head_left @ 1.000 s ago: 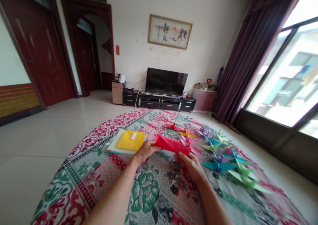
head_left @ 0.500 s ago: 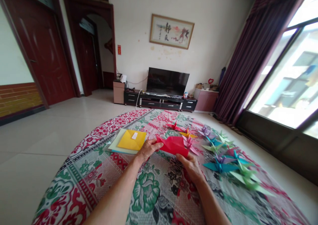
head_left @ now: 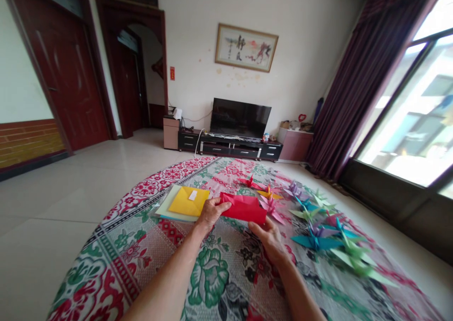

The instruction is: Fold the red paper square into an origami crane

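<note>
A folded red sheet of paper (head_left: 243,207) is held between both hands above a flowered tablecloth (head_left: 212,269). My left hand (head_left: 211,214) pinches its left end, thumb on top. At the paper's lower right edge my right hand (head_left: 269,238) has its fingers closed on the fold. Just left of the red paper lies a stack of coloured sheets (head_left: 184,202) with a yellow one on top and a small white slip on it.
Several folded paper cranes (head_left: 311,217) in red, pink, purple, green and teal stand in rows on the cloth to the right. Beyond the round table are a tiled floor, a TV on a low cabinet (head_left: 240,127), dark doors at left and a curtained window at right.
The red paper has been pressed flatter, from a raised pointed shape into a flat strip. My left hand stays on its left end; my right hand slid a little along the lower edge.
</note>
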Motion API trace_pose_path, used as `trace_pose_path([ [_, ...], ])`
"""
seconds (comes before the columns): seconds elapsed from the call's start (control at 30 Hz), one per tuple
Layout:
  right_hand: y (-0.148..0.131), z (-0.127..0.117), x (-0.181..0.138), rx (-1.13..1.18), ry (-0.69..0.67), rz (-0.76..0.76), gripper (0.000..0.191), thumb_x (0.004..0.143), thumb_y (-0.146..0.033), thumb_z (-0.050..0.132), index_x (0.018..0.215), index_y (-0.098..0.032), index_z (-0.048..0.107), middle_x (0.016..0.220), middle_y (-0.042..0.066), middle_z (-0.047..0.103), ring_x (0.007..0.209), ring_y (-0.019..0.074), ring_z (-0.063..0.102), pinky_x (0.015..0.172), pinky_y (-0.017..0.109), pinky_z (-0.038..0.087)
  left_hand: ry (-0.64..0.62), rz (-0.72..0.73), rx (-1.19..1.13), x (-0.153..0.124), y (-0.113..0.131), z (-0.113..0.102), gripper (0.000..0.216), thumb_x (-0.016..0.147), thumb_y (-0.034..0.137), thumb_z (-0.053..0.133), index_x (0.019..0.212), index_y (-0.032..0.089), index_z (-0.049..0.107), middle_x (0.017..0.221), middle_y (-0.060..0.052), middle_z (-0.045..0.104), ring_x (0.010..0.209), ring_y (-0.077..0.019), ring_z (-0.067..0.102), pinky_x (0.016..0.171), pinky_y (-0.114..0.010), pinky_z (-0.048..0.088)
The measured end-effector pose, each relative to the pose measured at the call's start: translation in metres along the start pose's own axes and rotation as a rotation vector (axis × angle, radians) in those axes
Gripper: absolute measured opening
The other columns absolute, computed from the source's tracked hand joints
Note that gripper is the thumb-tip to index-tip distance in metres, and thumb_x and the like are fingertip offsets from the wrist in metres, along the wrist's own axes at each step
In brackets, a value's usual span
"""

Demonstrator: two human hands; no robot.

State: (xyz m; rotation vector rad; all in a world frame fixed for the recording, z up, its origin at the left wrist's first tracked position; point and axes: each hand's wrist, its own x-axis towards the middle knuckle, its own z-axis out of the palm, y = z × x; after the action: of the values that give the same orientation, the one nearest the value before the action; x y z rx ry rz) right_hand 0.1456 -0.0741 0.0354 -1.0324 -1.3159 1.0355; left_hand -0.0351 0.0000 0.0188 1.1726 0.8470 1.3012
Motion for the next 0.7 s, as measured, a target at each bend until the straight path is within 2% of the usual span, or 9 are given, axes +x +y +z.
trace_pose_path([
  [0.2,0.0059,-0.0076,0.0005,-0.091,-0.047,0.032,0.039,0.063,-0.042,0.073,0.092,-0.016,0.070,0.087,0.006,0.071,0.074,0.0214,0.063,0.071,0.033,0.049,-0.064,-0.033,-0.052,-0.0030,0.0019,0.0003,0.030,0.060,0.033,0.071,0.081,0.012,0.071,0.054,0.000,0.063,0.052,-0.0143,0.056,0.053,-0.023,0.040],
  [0.47,0.0071,-0.0056,0.0017,-0.124,0.002,-0.032,0.035,0.066,-0.046,0.069,0.090,-0.021,0.071,0.090,0.004,0.071,0.079,0.0227,0.063,0.074,0.033,0.049,-0.013,0.001,-0.036,-0.0015,0.0006,0.0008,0.029,0.061,0.034,0.070,0.080,0.012,0.070,0.054,0.000,0.063,0.049,-0.0132,0.054,0.051,-0.023,0.039],
  [0.7,0.0049,-0.0078,0.0019,-0.076,0.082,0.003,0.037,0.063,-0.047,0.070,0.085,-0.017,0.071,0.088,0.006,0.071,0.081,0.0238,0.062,0.075,0.034,0.048,-0.053,0.026,0.053,0.0008,-0.0067,0.0004,0.031,0.062,0.037,0.068,0.080,0.012,0.070,0.056,0.001,0.061,0.051,-0.0118,0.052,0.050,-0.021,0.036],
])
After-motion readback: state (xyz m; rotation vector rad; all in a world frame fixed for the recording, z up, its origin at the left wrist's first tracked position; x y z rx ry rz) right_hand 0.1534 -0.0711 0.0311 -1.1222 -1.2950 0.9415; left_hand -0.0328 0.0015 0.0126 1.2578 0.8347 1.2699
